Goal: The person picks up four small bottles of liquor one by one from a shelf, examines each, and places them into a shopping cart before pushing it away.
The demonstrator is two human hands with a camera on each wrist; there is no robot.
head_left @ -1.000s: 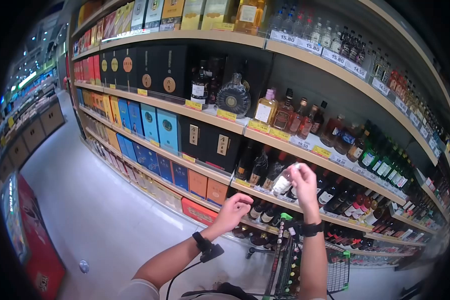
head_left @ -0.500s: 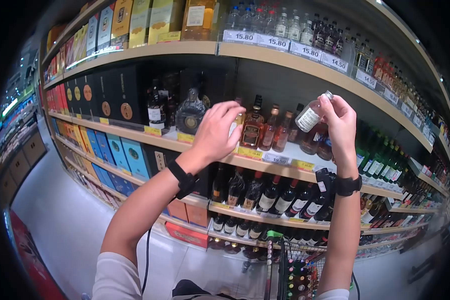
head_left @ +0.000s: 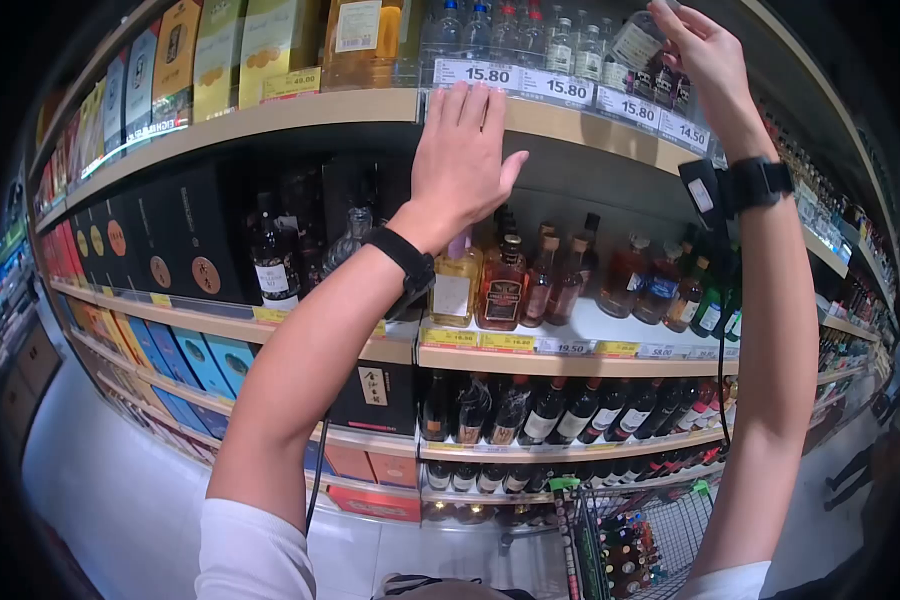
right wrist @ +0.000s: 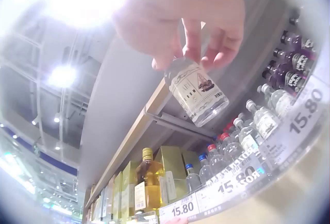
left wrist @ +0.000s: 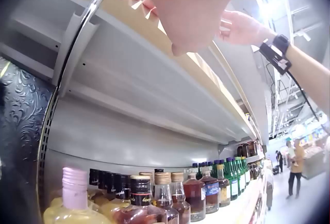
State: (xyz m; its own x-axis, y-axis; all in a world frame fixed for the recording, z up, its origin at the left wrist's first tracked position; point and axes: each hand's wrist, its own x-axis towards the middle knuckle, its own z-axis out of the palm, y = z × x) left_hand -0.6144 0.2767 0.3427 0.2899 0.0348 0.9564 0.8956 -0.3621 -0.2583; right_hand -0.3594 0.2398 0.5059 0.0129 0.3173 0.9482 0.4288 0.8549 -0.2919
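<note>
My right hand (head_left: 712, 62) pinches a small clear glass bottle by its neck, up in front of the upper shelf. In the right wrist view the bottle (right wrist: 197, 91) tilts, with a pale label bearing a ship picture. Below and behind it stand rows of similar small bottles (right wrist: 262, 118), with clear, blue, red and purple ones among them. My left hand (head_left: 462, 155) has its fingers straight, fingertips at the price tag (head_left: 487, 75) on the upper shelf's front edge. Nothing is in its grip.
Under the left hand, the middle shelf holds amber liquor bottles (head_left: 501, 285). Boxed liquor (head_left: 220, 60) fills the shelves to the left. Wine bottles (head_left: 545, 410) line a lower shelf. A shopping cart (head_left: 675, 530) with bottles stands below on the right. People (left wrist: 296, 167) are in the far aisle.
Both hands have risen from the lower shelves to the upper one. The bottle has travelled up in the right hand. My left hand has come to the shelf edge with fingers straightened.
</note>
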